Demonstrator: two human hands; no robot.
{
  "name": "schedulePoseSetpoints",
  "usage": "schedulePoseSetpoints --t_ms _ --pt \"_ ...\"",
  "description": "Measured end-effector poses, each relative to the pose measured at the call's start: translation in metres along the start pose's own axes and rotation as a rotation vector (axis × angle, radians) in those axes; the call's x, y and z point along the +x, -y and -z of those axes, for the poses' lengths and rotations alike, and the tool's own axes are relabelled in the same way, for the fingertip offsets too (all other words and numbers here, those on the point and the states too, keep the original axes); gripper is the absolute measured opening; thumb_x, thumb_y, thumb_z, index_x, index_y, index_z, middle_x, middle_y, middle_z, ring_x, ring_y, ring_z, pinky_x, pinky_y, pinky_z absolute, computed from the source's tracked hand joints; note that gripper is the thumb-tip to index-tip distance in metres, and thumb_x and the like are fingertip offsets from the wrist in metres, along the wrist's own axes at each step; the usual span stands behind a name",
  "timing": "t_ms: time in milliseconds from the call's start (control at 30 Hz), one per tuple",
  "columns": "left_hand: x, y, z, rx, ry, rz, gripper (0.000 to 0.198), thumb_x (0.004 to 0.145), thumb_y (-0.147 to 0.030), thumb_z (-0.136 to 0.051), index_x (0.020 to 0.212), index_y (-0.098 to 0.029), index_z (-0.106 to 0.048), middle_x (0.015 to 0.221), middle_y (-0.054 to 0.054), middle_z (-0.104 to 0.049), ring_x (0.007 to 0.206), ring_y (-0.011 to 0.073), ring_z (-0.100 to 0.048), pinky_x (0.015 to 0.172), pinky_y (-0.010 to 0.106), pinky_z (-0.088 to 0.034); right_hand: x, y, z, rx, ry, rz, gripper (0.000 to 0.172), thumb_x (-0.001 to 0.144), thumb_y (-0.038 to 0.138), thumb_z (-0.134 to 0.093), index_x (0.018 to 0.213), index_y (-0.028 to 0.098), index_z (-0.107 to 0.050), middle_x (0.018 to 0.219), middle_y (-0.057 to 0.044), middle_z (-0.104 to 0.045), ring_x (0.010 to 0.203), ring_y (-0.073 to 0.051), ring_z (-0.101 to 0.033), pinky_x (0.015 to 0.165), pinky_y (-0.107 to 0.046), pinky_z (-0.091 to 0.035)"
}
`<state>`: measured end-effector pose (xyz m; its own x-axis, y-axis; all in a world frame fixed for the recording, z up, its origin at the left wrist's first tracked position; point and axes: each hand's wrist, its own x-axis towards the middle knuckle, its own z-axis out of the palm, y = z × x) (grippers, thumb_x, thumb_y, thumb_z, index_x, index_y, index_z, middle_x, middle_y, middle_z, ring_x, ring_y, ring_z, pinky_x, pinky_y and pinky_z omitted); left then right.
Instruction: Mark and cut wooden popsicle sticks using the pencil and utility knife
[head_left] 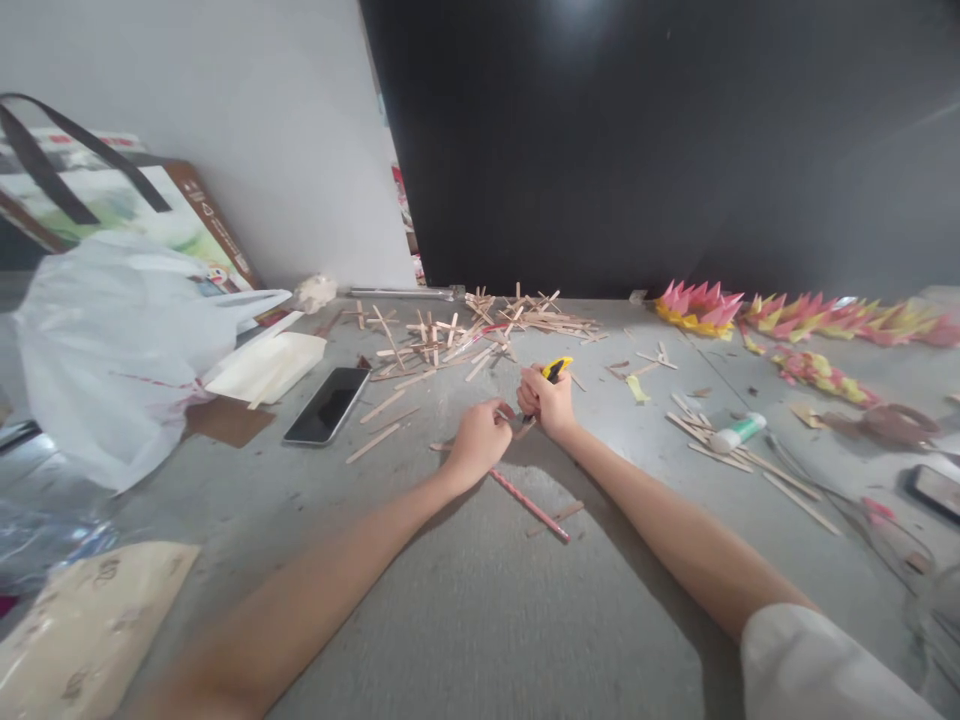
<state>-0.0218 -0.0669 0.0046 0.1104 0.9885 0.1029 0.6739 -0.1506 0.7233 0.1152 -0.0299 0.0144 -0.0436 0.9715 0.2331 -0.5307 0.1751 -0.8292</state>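
Observation:
My right hand (551,400) is closed round a yellow and black utility knife (557,368), its blade end pointing down at the table. Just left of it, my left hand (480,440) presses a wooden craft stick (441,446) against the grey tabletop; the stick's ends show on both sides of the hand, and its middle is hidden. A pink patterned pencil (529,503) lies below my left hand. Near the pencil's end is another loose craft stick (559,517). Behind my hands spreads a heap of craft sticks (517,315), some joined in crosses.
To the left lie a phone (328,405) and a white plastic bag (112,340). On the right are a glue stick (739,434) among loose sticks, a cable (825,480), a tape roll (900,425) and pink-yellow folded paper pieces (699,307). A dark panel (660,150) stands behind.

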Motion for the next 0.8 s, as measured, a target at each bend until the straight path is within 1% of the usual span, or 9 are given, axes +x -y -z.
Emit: schedulePoseSetpoints --t_ms 100,200,267,300,333,400,500,600,800 --pt "-0.006 0.001 -0.006 -0.084 0.053 0.017 0.038 0.078 0.000 -0.049 0.093 -0.019 -0.078 0.060 0.001 -0.068 0.062 0.0189 -0.066 0.065 0.026 -0.044 -0.001 0.000 0.003 0.025 -0.015 0.004 0.052 0.079 0.037 -0.078 0.052 0.024 -0.035 0.038 0.011 -0.028 0.032 -0.004 -0.021 0.034 -0.021 -0.018" --pt "0.000 0.006 -0.003 -0.103 0.027 -0.016 0.043 0.079 0.002 -0.045 0.099 -0.017 -0.077 0.064 0.002 -0.070 0.067 0.0196 -0.067 0.071 0.028 -0.048 -0.001 0.000 0.004 0.031 -0.019 0.006 0.053 0.078 0.038 -0.079 0.054 0.024 -0.034 0.038 0.011 -0.027 0.033 -0.004 -0.021 0.034 -0.019 -0.019" --pt "0.008 0.011 0.002 -0.045 0.007 -0.149 0.047 0.079 0.005 -0.044 0.102 -0.018 -0.078 0.083 0.005 -0.078 0.085 0.0207 -0.070 0.087 0.032 -0.050 -0.002 0.000 0.004 0.037 -0.011 0.012 0.054 0.078 0.038 -0.080 0.054 0.024 -0.033 0.038 0.011 -0.028 0.033 -0.004 -0.021 0.034 -0.018 -0.020" --pt "0.012 0.013 0.005 0.014 -0.005 -0.232 0.051 0.077 0.008 -0.044 0.103 -0.019 -0.078 0.095 0.006 -0.080 0.098 0.0219 -0.069 0.096 0.035 -0.048 -0.002 0.000 0.004 0.042 -0.006 0.013 0.054 0.078 0.038 -0.080 0.054 0.024 -0.034 0.038 0.011 -0.028 0.033 -0.004 -0.021 0.035 -0.018 -0.020" --pt "0.016 0.016 0.007 0.079 -0.009 -0.309 0.055 0.076 0.009 -0.044 0.106 -0.021 -0.079 0.106 0.006 -0.079 0.109 0.0235 -0.065 0.104 0.040 -0.044 -0.002 0.001 0.003 0.048 -0.002 0.015 0.053 0.078 0.037 -0.080 0.054 0.024 -0.034 0.038 0.011 -0.028 0.032 -0.004 -0.022 0.035 -0.018 -0.020" --pt "0.022 0.022 0.009 0.191 0.039 -0.431 0.064 0.074 0.011 -0.045 0.115 -0.025 -0.079 0.122 0.006 -0.076 0.123 0.0259 -0.058 0.111 0.046 -0.038 -0.003 0.001 0.003 0.061 -0.007 0.025 0.053 0.078 0.036 -0.079 0.053 0.024 -0.035 0.038 0.011 -0.028 0.032 -0.004 -0.022 0.035 -0.019 -0.021" --pt "0.028 0.029 0.008 0.292 0.184 -0.550 0.073 0.075 0.010 -0.044 0.126 -0.030 -0.076 0.144 0.005 -0.065 0.136 0.0282 -0.048 0.113 0.050 -0.036 -0.003 0.002 0.002 0.069 -0.031 0.040 0.054 0.078 0.037 -0.080 0.053 0.024 -0.033 0.036 0.011 -0.028 0.031 -0.004 -0.021 0.034 -0.019 -0.021" --pt "0.030 0.033 0.007 0.365 0.292 -0.627 0.075 0.077 0.008 -0.045 0.133 -0.034 -0.073 0.154 0.005 -0.056 0.142 0.0294 -0.042 0.115 0.052 -0.034 -0.004 0.003 0.003 0.065 -0.036 0.042 0.055 0.078 0.037 -0.080 0.055 0.025 -0.031 0.036 0.011 -0.029 0.031 -0.004 -0.021 0.034 -0.018 -0.021" --pt "0.028 0.028 0.011 0.475 0.333 -0.644 0.071 0.083 0.005 -0.044 0.135 -0.036 -0.071 0.157 0.004 -0.051 0.143 0.0305 -0.041 0.114 0.052 -0.036 -0.005 0.004 0.003 0.071 -0.033 0.036 0.056 0.078 0.038 -0.079 0.055 0.025 -0.030 0.036 0.011 -0.028 0.031 -0.004 -0.019 0.034 -0.018 -0.020"
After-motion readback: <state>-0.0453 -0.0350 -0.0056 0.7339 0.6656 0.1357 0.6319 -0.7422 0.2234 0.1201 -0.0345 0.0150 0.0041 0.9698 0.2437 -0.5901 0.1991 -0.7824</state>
